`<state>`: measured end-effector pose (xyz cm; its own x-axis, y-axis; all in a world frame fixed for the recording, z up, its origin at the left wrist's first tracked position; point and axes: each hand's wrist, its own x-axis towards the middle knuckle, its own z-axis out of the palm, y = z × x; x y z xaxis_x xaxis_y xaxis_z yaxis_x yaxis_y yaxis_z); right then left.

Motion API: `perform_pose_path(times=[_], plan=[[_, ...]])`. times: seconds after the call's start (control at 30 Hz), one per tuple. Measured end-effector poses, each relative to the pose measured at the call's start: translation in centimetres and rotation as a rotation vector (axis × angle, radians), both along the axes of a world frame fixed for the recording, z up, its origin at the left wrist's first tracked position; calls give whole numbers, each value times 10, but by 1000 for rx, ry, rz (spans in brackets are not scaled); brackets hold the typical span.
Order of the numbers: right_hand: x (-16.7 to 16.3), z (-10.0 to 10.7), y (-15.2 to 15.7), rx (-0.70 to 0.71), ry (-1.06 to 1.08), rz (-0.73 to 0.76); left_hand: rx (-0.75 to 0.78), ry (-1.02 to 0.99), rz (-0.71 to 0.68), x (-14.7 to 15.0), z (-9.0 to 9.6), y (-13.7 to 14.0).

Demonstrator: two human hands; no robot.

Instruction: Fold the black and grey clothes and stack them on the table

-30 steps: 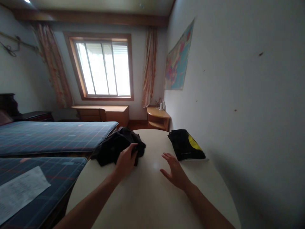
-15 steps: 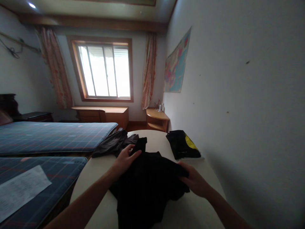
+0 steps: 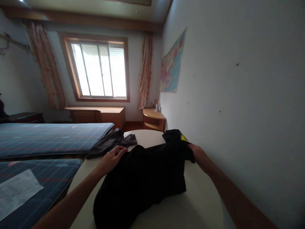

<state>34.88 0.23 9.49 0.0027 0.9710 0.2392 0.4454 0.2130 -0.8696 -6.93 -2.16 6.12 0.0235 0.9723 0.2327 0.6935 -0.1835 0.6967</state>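
Note:
A black shirt (image 3: 143, 181) lies spread across the pale round table (image 3: 150, 135) in front of me. My left hand (image 3: 114, 159) is closed on its upper left edge, thumb and fingers pinching the cloth. At the far right, my right hand (image 3: 196, 154) grips a part that looks like a sleeve; its fingertips are hidden behind the fabric. Just beyond that hand is a folded black garment with a yellow patch (image 3: 183, 137), partly covered by the shirt. A dark grey garment (image 3: 107, 143) rests crumpled on the table's left edge, near my left hand.
Two plaid mattresses (image 3: 57, 136) lie to the left, the nearer one with a paper sheet (image 3: 20, 192) on it. A white wall (image 3: 250, 143) rises close on the right. Beyond the table stand a corner shelf (image 3: 153, 114) and a wooden desk (image 3: 111, 110) under the window.
The shirt has gone from bunched to more spread out. My left hand has moved left, my right hand right and farther away, drawing cloth partly over the folded garment. The view has turned slightly right.

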Motion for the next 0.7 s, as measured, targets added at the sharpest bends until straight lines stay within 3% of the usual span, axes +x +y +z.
perform_pose_path(times=[0.2, 0.27, 0.33, 0.4, 0.47, 0.6, 0.7], plan=[[1, -16, 10, 120, -295, -209, -122, 323, -70, 15, -27, -44], [-7, -26, 6, 200, -443, -127, -201, 414, -59, 13, -42, -56], [-22, -41, -1, 245, -546, 52, -244, 462, -26, 5, -58, -61], [-39, -59, -6, 232, -591, 207, -243, 480, 1, -4, -71, -63], [-55, -80, -8, 189, -628, 257, -250, 484, 6, -13, -78, -64], [-71, -107, -12, 54, -764, 228, -284, 459, -54, -25, -73, -74], [-71, -103, -31, 24, -779, 325, -365, 360, -279, -36, -64, -95]])
